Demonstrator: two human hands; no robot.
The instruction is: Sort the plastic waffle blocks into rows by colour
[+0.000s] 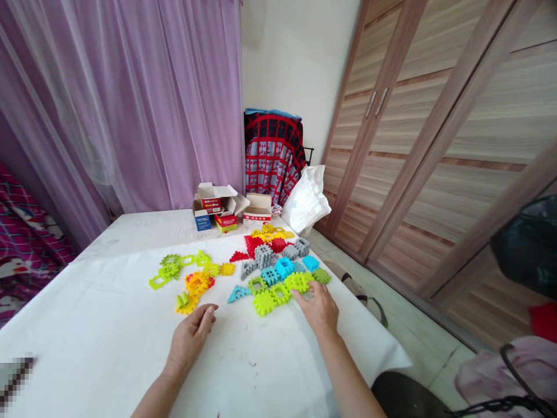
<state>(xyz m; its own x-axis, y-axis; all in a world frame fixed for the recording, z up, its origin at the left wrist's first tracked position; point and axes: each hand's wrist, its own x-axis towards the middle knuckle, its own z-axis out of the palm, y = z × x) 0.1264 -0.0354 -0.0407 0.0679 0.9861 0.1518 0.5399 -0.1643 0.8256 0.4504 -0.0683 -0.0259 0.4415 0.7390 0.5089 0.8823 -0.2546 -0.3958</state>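
Observation:
My left hand (191, 339) rests on the white-covered table with its fingers loosely bent and no piece visible in it. Just beyond it lie yellow-orange interlocking blocks (199, 283) and a small lime piece (183, 300). My right hand (321, 309) is at the near edge of the lime green interlocking blocks (281, 294), thumb and fingers apart, fingertips at a lime block (298, 282). Its outer fingers are partly hidden. An olive green block (321, 275) lies just beyond that hand. Blue blocks (285, 267) and a blue triangular piece (238, 294) lie close by.
Grey blocks (263, 255), red blocks (252, 245) and yellow pieces (272, 232) lie farther back. More lime pieces (169, 267) are at left. Opened cardboard boxes (257, 210) and a white bag (307, 200) stand at the far end. A wardrobe (413, 145) is on the right.

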